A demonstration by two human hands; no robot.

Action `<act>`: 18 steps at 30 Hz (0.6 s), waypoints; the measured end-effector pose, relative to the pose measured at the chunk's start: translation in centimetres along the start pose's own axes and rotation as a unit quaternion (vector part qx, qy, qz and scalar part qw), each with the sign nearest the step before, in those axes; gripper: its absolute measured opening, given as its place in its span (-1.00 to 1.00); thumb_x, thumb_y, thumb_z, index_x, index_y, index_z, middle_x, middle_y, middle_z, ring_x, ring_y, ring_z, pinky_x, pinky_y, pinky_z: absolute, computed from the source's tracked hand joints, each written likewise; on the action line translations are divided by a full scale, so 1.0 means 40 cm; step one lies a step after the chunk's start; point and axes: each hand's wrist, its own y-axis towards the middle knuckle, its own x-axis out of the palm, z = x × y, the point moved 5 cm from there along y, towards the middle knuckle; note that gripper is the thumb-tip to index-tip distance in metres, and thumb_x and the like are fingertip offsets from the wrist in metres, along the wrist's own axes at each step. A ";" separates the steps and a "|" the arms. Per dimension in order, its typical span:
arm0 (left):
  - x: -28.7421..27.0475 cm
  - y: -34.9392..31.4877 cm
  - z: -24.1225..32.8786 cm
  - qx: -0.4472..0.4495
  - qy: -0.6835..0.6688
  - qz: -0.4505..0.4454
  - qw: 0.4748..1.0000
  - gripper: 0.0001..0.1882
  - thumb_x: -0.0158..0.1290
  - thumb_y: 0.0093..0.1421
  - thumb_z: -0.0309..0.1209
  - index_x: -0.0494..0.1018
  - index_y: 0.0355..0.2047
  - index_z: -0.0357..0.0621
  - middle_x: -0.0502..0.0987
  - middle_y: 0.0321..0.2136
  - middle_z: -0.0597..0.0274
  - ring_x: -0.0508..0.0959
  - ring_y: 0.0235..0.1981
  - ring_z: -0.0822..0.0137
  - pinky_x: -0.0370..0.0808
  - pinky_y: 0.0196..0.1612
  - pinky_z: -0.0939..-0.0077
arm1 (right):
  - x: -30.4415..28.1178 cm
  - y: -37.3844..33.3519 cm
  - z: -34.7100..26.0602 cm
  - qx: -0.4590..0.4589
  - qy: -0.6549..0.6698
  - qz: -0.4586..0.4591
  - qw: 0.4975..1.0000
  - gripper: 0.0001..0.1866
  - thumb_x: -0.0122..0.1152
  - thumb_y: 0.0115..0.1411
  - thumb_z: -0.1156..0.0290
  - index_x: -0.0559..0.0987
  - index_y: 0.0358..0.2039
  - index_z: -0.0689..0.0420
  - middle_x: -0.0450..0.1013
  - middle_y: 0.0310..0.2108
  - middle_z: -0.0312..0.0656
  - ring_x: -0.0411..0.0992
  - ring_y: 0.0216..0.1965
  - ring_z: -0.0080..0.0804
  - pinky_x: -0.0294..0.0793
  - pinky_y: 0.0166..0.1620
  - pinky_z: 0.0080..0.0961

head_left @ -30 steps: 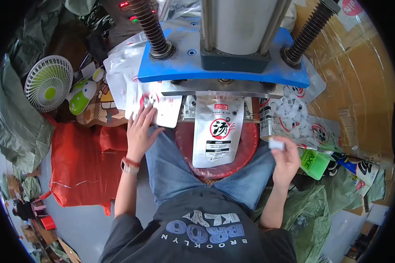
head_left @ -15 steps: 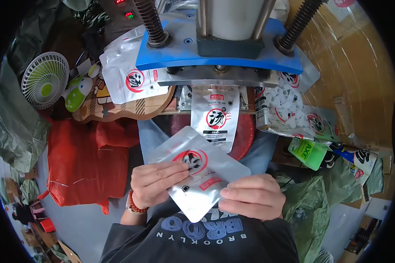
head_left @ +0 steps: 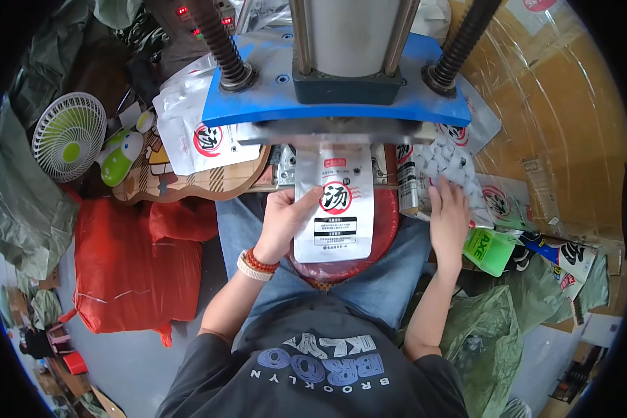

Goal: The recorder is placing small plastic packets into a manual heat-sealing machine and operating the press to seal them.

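Note:
A silver-and-white printed pouch [head_left: 345, 226] with a red ring on its front hangs down below the press [head_left: 258, 104], its upper end under the metal bar. My left hand [head_left: 290, 210] pinches the pouch's left edge, thumb lying on the printed face. To the right, my right hand [head_left: 450, 216] reaches with outstretched fingers into a heap of small white plastic pieces [head_left: 447, 159], fingertips among them. Whether it touches any one piece cannot be made out. The bar hides the pouch's top end.
More pouches [head_left: 188, 129] lie on a wooden board [head_left: 188, 187] at the left, beside a white-and-green fan [head_left: 70, 137]. A red round seat [head_left: 384, 240] is below the pouch. Red bags [head_left: 139, 265] stand left; a green container [head_left: 490, 252] and cardboard [head_left: 543, 104] are right.
The loose pouch that both hands held is no longer in them. My left hand has moved up to the pouch at the press; my right hand has gone right to the white pieces.

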 end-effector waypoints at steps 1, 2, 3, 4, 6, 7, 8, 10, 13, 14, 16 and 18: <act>-0.006 0.006 0.010 0.006 0.026 0.011 1.000 -0.75 0.13 0.26 -0.34 0.58 -0.31 -0.35 0.62 -0.44 0.28 0.53 -0.48 0.60 0.43 -0.44 0.69 | 0.021 -0.006 0.022 0.013 0.063 0.013 0.998 -0.68 -0.10 0.38 0.27 0.49 -0.10 0.25 0.42 -0.09 0.01 0.34 -0.05 -0.01 0.23 0.08 -0.18; -0.011 0.009 0.013 -0.012 0.053 0.007 0.998 -0.76 0.14 0.26 -0.35 0.59 -0.30 -0.34 0.61 -0.43 0.29 0.53 -0.47 0.60 0.43 -0.42 0.69 | 0.042 -0.013 0.039 0.021 0.052 0.019 0.998 -0.68 -0.10 0.38 0.27 0.49 -0.10 0.25 0.42 -0.09 0.01 0.34 -0.05 -0.01 0.23 0.08 -0.18; -0.028 0.015 0.029 -0.004 0.131 -0.014 0.991 -0.75 0.17 0.22 -0.36 0.58 -0.28 -0.36 0.62 -0.44 0.31 0.54 -0.43 0.56 0.45 -0.36 0.65 | 0.062 -0.029 0.050 0.000 0.063 -0.010 0.998 -0.68 -0.10 0.37 0.27 0.49 -0.13 0.26 0.42 -0.10 0.00 0.34 -0.07 -0.01 0.24 0.07 -0.18; -0.076 0.022 0.064 0.043 0.272 0.063 0.959 -0.64 0.22 0.18 -0.31 0.53 -0.15 -0.39 0.62 -0.31 0.24 0.56 -0.33 0.48 0.47 -0.27 0.61 | 0.076 -0.045 0.060 -0.020 0.071 -0.036 0.997 -0.68 -0.10 0.37 0.27 0.50 -0.16 0.26 0.42 -0.12 -0.01 0.34 -0.09 0.00 0.24 0.05 -0.17; -0.144 0.007 0.183 0.335 0.564 0.240 0.716 -0.32 0.17 0.18 -0.12 0.28 0.21 -0.22 0.38 0.13 -0.13 0.37 0.18 0.04 0.29 0.18 0.11 | 0.081 -0.065 0.089 -0.040 0.087 -0.047 0.994 -0.72 -0.07 0.37 0.33 0.48 -0.11 0.26 0.44 -0.14 -0.05 0.37 -0.09 -0.06 0.27 0.06 -0.24; -0.172 0.007 0.198 0.329 0.742 0.294 0.505 -0.23 0.10 0.18 0.01 0.17 0.30 -0.07 0.23 0.26 -0.06 0.10 0.34 -0.04 -0.02 0.28 -0.24 | 0.078 -0.069 0.104 -0.036 0.156 -0.055 0.986 -0.74 -0.06 0.36 0.37 0.45 -0.07 0.26 0.45 -0.13 -0.07 0.38 -0.07 -0.13 0.28 0.07 -0.29; -0.222 0.029 0.200 0.292 0.777 0.251 0.498 -0.20 0.01 0.19 0.12 0.10 0.34 0.03 0.15 0.32 0.12 -0.01 0.39 0.00 -0.16 0.24 -0.43 | 0.067 -0.074 0.112 -0.042 0.234 -0.037 0.971 -0.75 -0.05 0.35 0.42 0.42 -0.02 0.25 0.46 -0.12 -0.10 0.40 -0.05 -0.21 0.30 0.08 -0.35; -0.292 0.027 0.150 0.230 0.795 0.157 0.540 -0.22 0.11 0.17 0.01 0.14 0.31 0.01 0.15 0.33 0.14 0.05 0.37 0.05 -0.06 0.28 -0.27 | 0.065 -0.075 0.122 -0.001 0.308 -0.084 0.948 -0.71 -0.01 0.32 0.50 0.36 0.04 0.25 0.47 -0.07 -0.14 0.40 -0.01 -0.36 0.29 0.10 -0.43; -0.305 -0.047 0.139 0.372 0.717 0.136 0.574 -0.58 0.20 0.08 -0.48 0.50 -0.01 -0.08 0.54 0.00 0.18 0.51 0.07 0.15 0.45 0.08 0.34 | 0.012 -0.076 0.101 0.071 0.540 0.063 0.837 -0.69 0.13 0.21 0.61 0.38 -0.03 0.27 0.47 -0.05 -0.03 0.42 -0.02 -0.35 0.38 0.03 -0.51; -0.306 -0.079 0.149 0.390 0.673 0.163 0.607 -0.74 0.14 0.09 -0.57 0.59 -0.17 -0.12 0.64 -0.24 0.20 0.63 -0.15 0.15 0.56 -0.13 0.43 | -0.001 -0.082 0.068 0.062 0.530 0.076 0.842 -0.69 0.13 0.21 0.61 0.38 -0.03 0.27 0.47 -0.05 -0.03 0.42 -0.02 -0.35 0.38 0.03 -0.51; -0.297 -0.120 0.166 0.322 0.583 0.160 0.729 -0.74 0.13 0.07 -0.62 0.60 -0.21 -0.15 0.65 -0.30 0.16 0.66 -0.28 0.22 0.56 -0.22 0.50 | -0.055 -0.107 -0.022 -0.024 0.555 0.096 0.826 -0.64 0.28 0.06 0.66 0.42 -0.11 0.29 0.46 -0.07 0.03 0.45 -0.05 -0.26 0.46 -0.07 -0.46; -0.246 -0.176 0.188 0.324 0.542 0.183 0.753 -0.61 0.05 -0.08 -0.75 0.60 -0.22 -0.20 0.65 -0.31 0.12 0.65 -0.42 0.36 0.52 -0.37 0.56 | -0.123 -0.124 -0.119 -0.152 0.454 0.175 0.860 -0.66 0.49 -0.19 0.63 0.58 -0.33 0.22 0.51 -0.17 -0.02 0.50 -0.19 -0.31 0.57 -0.15 -0.42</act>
